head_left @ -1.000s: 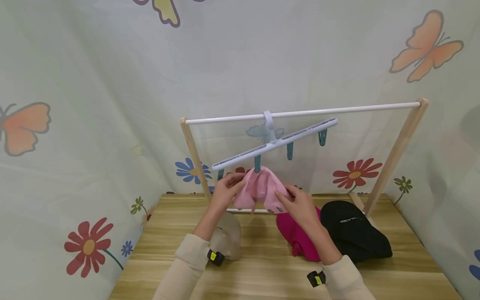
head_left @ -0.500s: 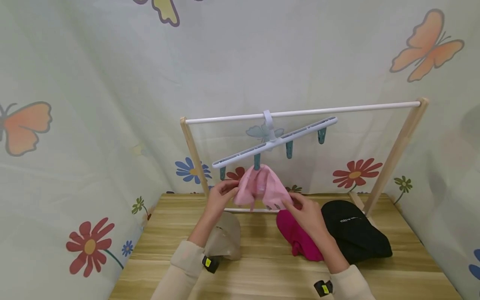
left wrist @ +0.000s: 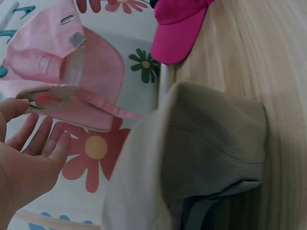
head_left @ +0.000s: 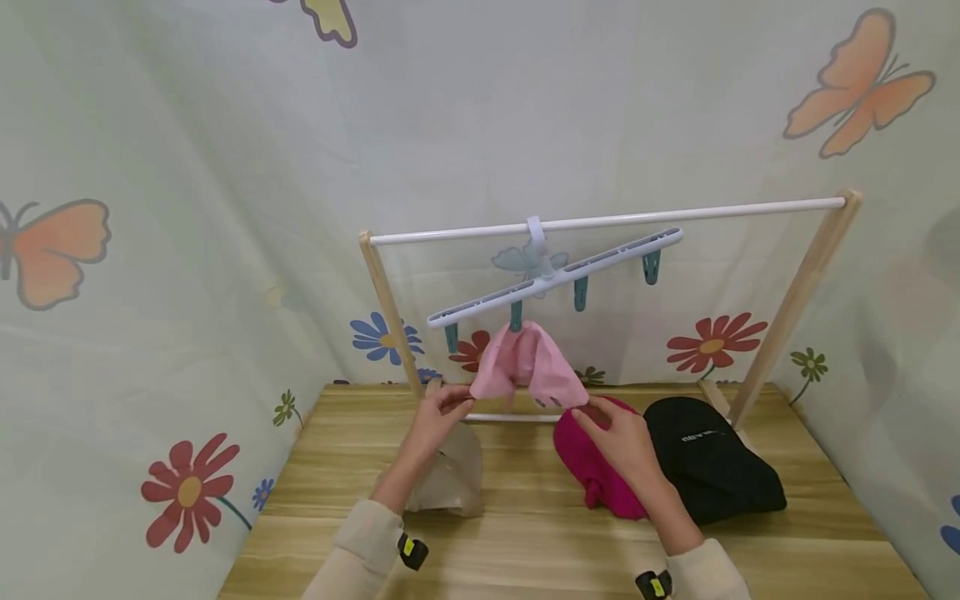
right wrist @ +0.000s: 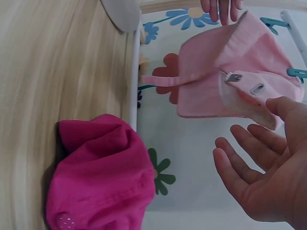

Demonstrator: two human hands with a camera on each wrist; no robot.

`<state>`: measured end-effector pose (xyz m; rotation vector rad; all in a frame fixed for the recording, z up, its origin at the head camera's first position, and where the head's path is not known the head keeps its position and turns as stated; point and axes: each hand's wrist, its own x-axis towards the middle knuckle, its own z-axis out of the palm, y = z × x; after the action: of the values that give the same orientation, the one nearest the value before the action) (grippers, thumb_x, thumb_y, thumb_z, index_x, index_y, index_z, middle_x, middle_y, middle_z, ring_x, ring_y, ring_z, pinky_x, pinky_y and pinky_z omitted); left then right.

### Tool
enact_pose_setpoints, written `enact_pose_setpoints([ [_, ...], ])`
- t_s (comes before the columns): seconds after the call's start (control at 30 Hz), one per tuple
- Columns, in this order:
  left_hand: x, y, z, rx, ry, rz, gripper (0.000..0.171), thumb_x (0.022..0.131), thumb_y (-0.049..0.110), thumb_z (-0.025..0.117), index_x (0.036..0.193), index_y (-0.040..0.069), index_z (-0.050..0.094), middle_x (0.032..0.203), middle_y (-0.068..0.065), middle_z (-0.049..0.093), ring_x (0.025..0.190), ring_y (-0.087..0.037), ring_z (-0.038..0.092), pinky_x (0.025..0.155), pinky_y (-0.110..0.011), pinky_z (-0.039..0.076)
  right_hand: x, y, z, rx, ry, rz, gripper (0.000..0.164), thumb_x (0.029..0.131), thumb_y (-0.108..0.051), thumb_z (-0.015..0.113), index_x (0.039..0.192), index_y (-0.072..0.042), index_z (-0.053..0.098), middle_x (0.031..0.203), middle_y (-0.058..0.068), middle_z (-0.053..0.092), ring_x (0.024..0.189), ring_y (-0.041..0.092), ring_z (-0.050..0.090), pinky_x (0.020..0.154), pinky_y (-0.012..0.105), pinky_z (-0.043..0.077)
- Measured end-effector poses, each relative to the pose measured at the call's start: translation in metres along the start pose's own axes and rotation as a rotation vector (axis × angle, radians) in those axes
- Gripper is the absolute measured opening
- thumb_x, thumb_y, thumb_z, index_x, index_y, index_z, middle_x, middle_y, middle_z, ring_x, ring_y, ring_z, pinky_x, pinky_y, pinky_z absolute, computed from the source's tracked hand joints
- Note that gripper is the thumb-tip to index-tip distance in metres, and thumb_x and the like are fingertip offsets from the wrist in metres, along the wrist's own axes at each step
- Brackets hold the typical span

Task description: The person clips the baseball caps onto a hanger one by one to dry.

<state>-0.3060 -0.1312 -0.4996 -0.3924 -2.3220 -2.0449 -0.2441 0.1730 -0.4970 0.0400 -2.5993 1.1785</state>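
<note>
A pink cap (head_left: pixel 542 367) hangs by its upper edge from a teal clip (head_left: pixel 516 317) on a pale blue clip hanger (head_left: pixel 487 307). My left hand (head_left: pixel 433 425) pinches the cap's lower left edge between thumb and index finger, the other fingers held apart from it. On the opposite side, my right hand (head_left: pixel 624 442) pinches the lower right edge, near small metal eyelets. The cap's edges are drawn out sideways between both hands. In the right wrist view a pink strap (right wrist: pixel 160 81) and a metal buckle (right wrist: pixel 233 77) show at its opening.
The hanger hooks over the white rod (head_left: pixel 697 215) of a wooden-legged rack. Three more teal clips hang from it, one being the far right clip (head_left: pixel 652 267). On the table lie a beige cap (head_left: pixel 457 471), a magenta cap (head_left: pixel 600 467) and a black cap (head_left: pixel 708 467).
Both hands have moved outward and slightly apart, now at the cap's lower corners. The pink cap is spread wider, and the hanger's left end has risen a little.
</note>
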Motion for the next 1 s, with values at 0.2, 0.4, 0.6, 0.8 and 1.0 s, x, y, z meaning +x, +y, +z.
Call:
enact_pose_setpoints([
  [0.2, -0.003, -0.009, 0.007, 0.021, 0.008, 0.012, 0.024, 0.096, 0.003, 0.068, 0.118, -0.007, 0.069, 0.118, -0.024, 0.069, 0.109, -0.032, 0.067, 0.083, -0.018, 0.053, -0.004, 0.004, 0.007, 0.011, -0.017, -0.007, 0.041, 0.096, -0.033, 0.072, 0.128, -0.007, 0.07, 0.114, 0.011, 0.075, 0.103, 0.032, 0.068, 0.088, 0.052, 0.056],
  [0.4, -0.009, -0.021, 0.013, 0.122, -0.081, 0.071, 0.021, 0.099, 0.003, 0.063, 0.116, -0.007, 0.069, 0.119, -0.025, 0.069, 0.11, -0.036, 0.067, 0.089, -0.022, 0.054, -0.009, 0.01, 0.013, -0.005, -0.05, -0.041, 0.039, 0.095, -0.029, 0.074, 0.127, -0.007, 0.07, 0.112, 0.01, 0.075, 0.09, 0.026, 0.07, 0.085, 0.047, 0.058],
  [0.6, -0.017, -0.029, 0.021, 0.248, -0.144, 0.087, 0.02, 0.099, 0.002, 0.061, 0.117, -0.003, 0.069, 0.116, -0.02, 0.07, 0.109, -0.032, 0.067, 0.093, -0.032, 0.056, -0.016, 0.017, 0.016, -0.026, -0.088, -0.049, 0.041, 0.096, -0.029, 0.073, 0.13, -0.008, 0.069, 0.122, 0.012, 0.072, 0.094, 0.024, 0.067, 0.089, 0.048, 0.057],
  [0.8, -0.022, -0.031, 0.026, 0.331, -0.191, 0.093, 0.024, 0.099, 0.006, 0.06, 0.121, 0.0, 0.069, 0.119, -0.015, 0.07, 0.112, -0.03, 0.067, 0.093, -0.036, 0.057, -0.019, 0.023, 0.018, -0.041, -0.109, -0.088, 0.042, 0.095, -0.029, 0.073, 0.131, -0.007, 0.068, 0.129, 0.013, 0.069, 0.115, 0.034, 0.065, 0.098, 0.054, 0.052],
  [1.0, -0.026, -0.038, 0.031, 0.456, -0.268, 0.197, 0.026, 0.1, 0.012, 0.061, 0.124, 0.001, 0.067, 0.123, -0.018, 0.069, 0.116, -0.032, 0.065, 0.096, -0.043, 0.055, -0.021, 0.03, 0.023, -0.078, -0.135, -0.133, 0.046, 0.094, -0.026, 0.074, 0.133, -0.003, 0.065, 0.134, 0.018, 0.065, 0.126, 0.039, 0.059, 0.104, 0.058, 0.047],
])
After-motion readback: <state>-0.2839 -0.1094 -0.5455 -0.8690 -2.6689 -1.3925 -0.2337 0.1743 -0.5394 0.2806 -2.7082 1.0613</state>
